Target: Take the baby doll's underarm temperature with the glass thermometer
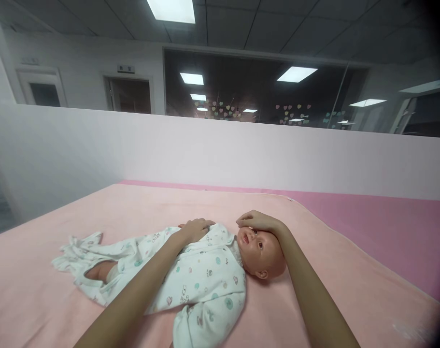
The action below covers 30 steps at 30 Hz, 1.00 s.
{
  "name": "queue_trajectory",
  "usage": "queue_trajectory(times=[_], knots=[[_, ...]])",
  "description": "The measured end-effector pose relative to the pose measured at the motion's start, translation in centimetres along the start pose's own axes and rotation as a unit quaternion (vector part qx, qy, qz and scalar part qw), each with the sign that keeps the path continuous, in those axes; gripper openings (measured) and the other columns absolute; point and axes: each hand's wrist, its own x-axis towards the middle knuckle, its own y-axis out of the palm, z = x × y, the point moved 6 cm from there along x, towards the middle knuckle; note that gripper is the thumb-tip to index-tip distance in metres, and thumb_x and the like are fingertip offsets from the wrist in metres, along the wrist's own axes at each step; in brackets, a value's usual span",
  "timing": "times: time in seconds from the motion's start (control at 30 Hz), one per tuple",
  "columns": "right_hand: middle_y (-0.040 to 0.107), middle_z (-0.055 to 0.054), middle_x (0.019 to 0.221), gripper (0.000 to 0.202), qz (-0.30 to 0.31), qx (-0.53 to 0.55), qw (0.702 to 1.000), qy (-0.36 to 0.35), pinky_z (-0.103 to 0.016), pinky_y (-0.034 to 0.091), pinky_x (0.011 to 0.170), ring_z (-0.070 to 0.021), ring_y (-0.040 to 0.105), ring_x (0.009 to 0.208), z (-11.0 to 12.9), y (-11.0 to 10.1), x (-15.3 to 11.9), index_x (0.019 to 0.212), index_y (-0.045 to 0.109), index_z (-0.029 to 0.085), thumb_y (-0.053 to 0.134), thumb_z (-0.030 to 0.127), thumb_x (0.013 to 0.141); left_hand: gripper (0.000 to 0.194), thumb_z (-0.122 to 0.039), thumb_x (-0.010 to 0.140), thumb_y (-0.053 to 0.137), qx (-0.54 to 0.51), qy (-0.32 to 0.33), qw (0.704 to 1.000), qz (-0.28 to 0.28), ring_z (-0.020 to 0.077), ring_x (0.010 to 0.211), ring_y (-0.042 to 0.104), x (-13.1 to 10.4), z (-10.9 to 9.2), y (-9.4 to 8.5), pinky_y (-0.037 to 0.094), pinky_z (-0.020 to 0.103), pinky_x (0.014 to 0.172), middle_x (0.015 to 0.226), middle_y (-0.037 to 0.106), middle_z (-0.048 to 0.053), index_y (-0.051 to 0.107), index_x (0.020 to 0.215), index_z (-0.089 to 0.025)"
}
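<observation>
Doll (201, 278) lies under the 2 hands, left hand (197, 230) flat on its torso (212, 258), right hand (260, 221) loosely cupped over its head (268, 251), neither visibly gripping, so an uneven lift could let the head loll.

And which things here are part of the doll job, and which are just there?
Part of the job:
- baby doll
- printed outfit it wears
- peach cover underneath

Just there:
- white panel
- heart decorations
- ceiling light
</observation>
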Motion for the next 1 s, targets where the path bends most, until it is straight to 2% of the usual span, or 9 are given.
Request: queue_trajectory(times=[0.13,0.33,0.5,0.73,0.8,0.9,0.93,1.0], knots=[[0.028,0.007,0.051,0.036,0.004,-0.003,1.0,0.004,-0.022,0.026,0.049,-0.007,0.024,0.05,0.0,0.0,-0.1,0.05,0.032,0.018,0.053,0.042,0.068,0.041,-0.033,0.085,0.028,-0.004,-0.001,1.0,0.001,0.0229,0.107,0.049,0.0,0.1,0.0,0.035,0.037,0.091,0.12,0.052,0.003,0.045,0.123,-0.032],[0.022,0.007,0.045,0.047,0.004,-0.049,0.997,0.054,-0.024,0.018,0.045,-0.0065,0.02,0.047,-1.1,-0.2,0.1,0.046,0.025,0.019,0.052,0.051,0.068,0.042,-0.033,0.086,0.028,0.003,0.001,1.0,0.002,0.0226,0.108,0.048,0.1,0.1,0.2,0.035,0.036,0.092,0.121,0.052,0.003,0.044,0.124,-0.031],[0.027,0.006,0.046,0.045,0.001,-0.042,0.998,0.044,-0.023,0.023,0.047,-0.0069,0.024,0.048,-0.6,-0.1,0.0,0.046,0.03,0.018,0.052,0.051,0.067,0.042,-0.034,0.086,0.028,-0.018,-0.008,1.0,0.006,0.0228,0.111,0.047,0.1,0.4,0.2,0.034,0.036,0.093,0.123,0.051,0.002,0.044,0.124,-0.031],[0.031,0.006,0.044,0.043,0.006,-0.045,0.998,0.05,-0.023,0.026,0.046,-0.0064,0.026,0.046,-0.7,0.0,0.0,0.045,0.036,0.017,0.052,0.048,0.069,0.047,-0.043,0.085,0.031,-0.076,-0.011,0.996,0.043,0.0222,0.118,0.041,0.0,2.3,0.3,0.03,0.034,0.097,0.133,0.043,0.001,0.036,0.13,-0.029],[0.039,0.005,0.046,0.037,-0.008,-0.039,0.999,0.027,-0.022,0.028,0.047,-0.0068,0.031,0.047,-0.2,-0.1,0.1,0.047,0.045,0.015,0.055,0.044,0.068,0.048,-0.044,0.085,0.031,-0.075,-0.017,0.996,0.046,0.0224,0.119,0.04,0.0,2.6,0.3,0.029,0.034,0.098,0.134,0.041,0.002,0.037,0.13,-0.028],[0.058,-0.001,0.066,0.025,-0.046,-0.022,0.998,-0.027,-0.021,0.035,0.051,-0.0106,0.047,0.059,2.1,-0.3,-0.1,0.068,0.061,0.014,0.057,0.038,0.068,0.048,-0.044,0.085,0.03,-0.07,-0.018,0.996,0.051,0.022,0.12,0.04,-0.1,2.3,0.1,0.029,0.034,0.098,0.134,0.041,0.002,0.038,0.129,-0.027],[0.062,-0.002,0.073,0.025,-0.041,-0.022,0.998,-0.041,-0.021,0.036,0.052,-0.012,0.05,0.063,3.0,0.0,-0.2,0.075,0.064,0.014,0.057,0.037,0.068,0.048,-0.044,0.085,0.029,-0.07,-0.015,0.996,0.051,0.0217,0.12,0.04,-0.1,2.1,0.0,0.03,0.033,0.098,0.134,0.042,0.002,0.038,0.129,-0.027],[0.065,-0.003,0.078,0.026,0.009,-0.042,0.998,-0.043,-0.021,0.038,0.052,-0.0136,0.054,0.065,4.7,1.2,-0.5,0.083,0.066,0.016,0.058,0.034,0.067,0.048,-0.044,0.085,0.029,-0.073,-0.01,0.996,0.053,0.0215,0.119,0.041,-0.3,1.8,-0.2,0.031,0.033,0.097,0.133,0.043,0.002,0.038,0.129,-0.027]])
